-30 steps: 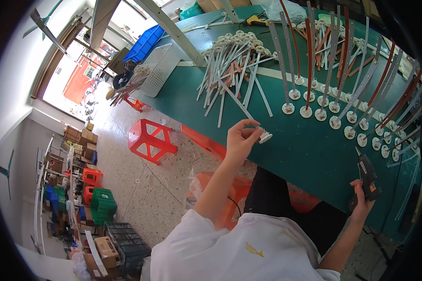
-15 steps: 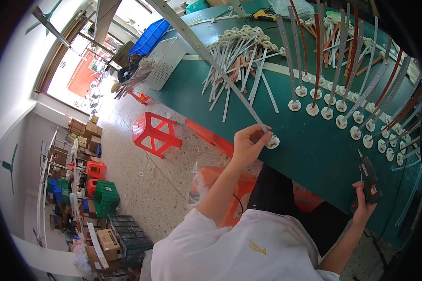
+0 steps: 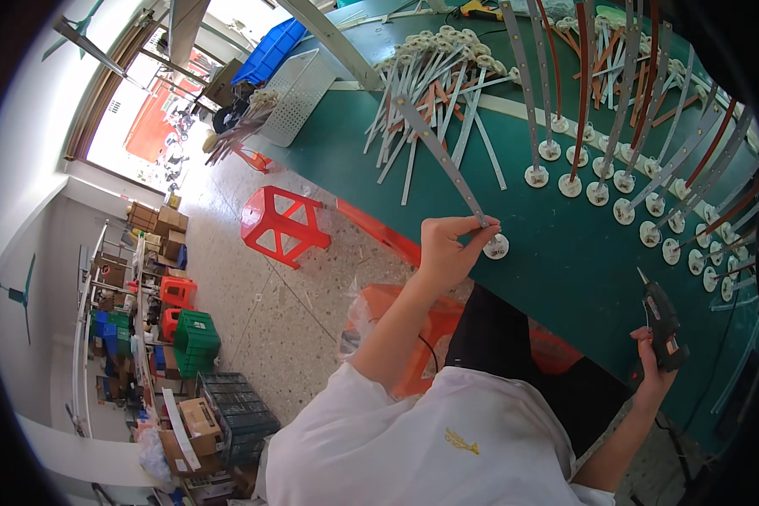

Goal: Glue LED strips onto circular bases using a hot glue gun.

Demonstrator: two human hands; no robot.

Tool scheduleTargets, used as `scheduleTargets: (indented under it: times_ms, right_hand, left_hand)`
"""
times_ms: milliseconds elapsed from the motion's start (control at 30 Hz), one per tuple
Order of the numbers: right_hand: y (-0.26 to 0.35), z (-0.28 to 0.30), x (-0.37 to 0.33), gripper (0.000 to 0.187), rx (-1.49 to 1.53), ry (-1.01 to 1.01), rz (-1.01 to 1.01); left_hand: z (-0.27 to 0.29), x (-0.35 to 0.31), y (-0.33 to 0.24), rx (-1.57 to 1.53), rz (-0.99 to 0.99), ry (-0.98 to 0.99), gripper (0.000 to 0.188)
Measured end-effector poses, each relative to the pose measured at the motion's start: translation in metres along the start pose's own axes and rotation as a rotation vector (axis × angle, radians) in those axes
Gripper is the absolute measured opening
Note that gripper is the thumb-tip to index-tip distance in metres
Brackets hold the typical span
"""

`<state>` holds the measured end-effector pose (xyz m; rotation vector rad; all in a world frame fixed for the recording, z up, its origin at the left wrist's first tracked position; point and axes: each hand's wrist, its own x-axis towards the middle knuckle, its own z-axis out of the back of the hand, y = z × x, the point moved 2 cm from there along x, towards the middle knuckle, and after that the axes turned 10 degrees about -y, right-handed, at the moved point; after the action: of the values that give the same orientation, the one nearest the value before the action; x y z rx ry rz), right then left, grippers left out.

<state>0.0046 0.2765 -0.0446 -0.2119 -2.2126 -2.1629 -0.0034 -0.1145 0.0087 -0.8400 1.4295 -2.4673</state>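
Observation:
Between thumb and forefinger of my left hand (image 3: 449, 253) I pinch the lower end of a long grey strip (image 3: 441, 160) dotted with small marks. It leans up and to the left, its end right by a round white disc (image 3: 497, 246) near the table's front edge. Whether strip and disc are joined is hidden by my fingertips. My right hand (image 3: 652, 371) is closed around the handle of a dark glue gun (image 3: 664, 320). The gun's nozzle points up and away over the green table (image 3: 565, 270), apart from the disc.
Several strips stand upright on white discs (image 3: 597, 194) at the right. A pile of loose strips (image 3: 434, 110) lies at the back, by a white perforated basket (image 3: 299, 101) and a blue crate (image 3: 270, 52). Red stools (image 3: 282, 223) stand on the floor left of the table.
The view has shifted a little. My left hand, still on the strip, has tipped its upper end slightly rightward. The glue gun stays in my right hand, almost unmoved.

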Motion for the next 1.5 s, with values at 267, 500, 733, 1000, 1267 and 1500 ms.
scheduleTargets:
  times_ms: [267,500,733,1000,1267,1500]
  right_hand:
    - [0.041,-0.096,-0.006,0.017,0.163,0.25,-0.32]
    - [0.03,-0.15,0.013,0.015,-0.012,0.423,-0.106]
    - [0.033,-0.163,0.011,0.016,-0.184,0.39,0.021]
    - [0.034,-0.178,0.011,0.015,-0.267,0.37,0.103]
    - [0.032,-0.178,0.01,0.014,-0.258,0.378,0.076]
    - [0.026,-0.183,-0.001,0.021,-0.376,0.314,0.267]
  left_hand:
    - [0.0,0.0,0.005,0.123,-0.237,-0.033,0.003]
    - [-0.002,0.003,0.005,0.14,-0.298,-0.033,0.006]
    - [-0.002,0.001,0.005,0.132,-0.29,-0.006,0.005]
    - [-0.001,0.003,0.005,0.153,-0.304,0.019,0.003]
    - [-0.001,0.007,0.006,0.096,-0.261,-0.021,0.005]
    - [0.0,0.003,0.003,0.137,-0.275,0.003,0.004]
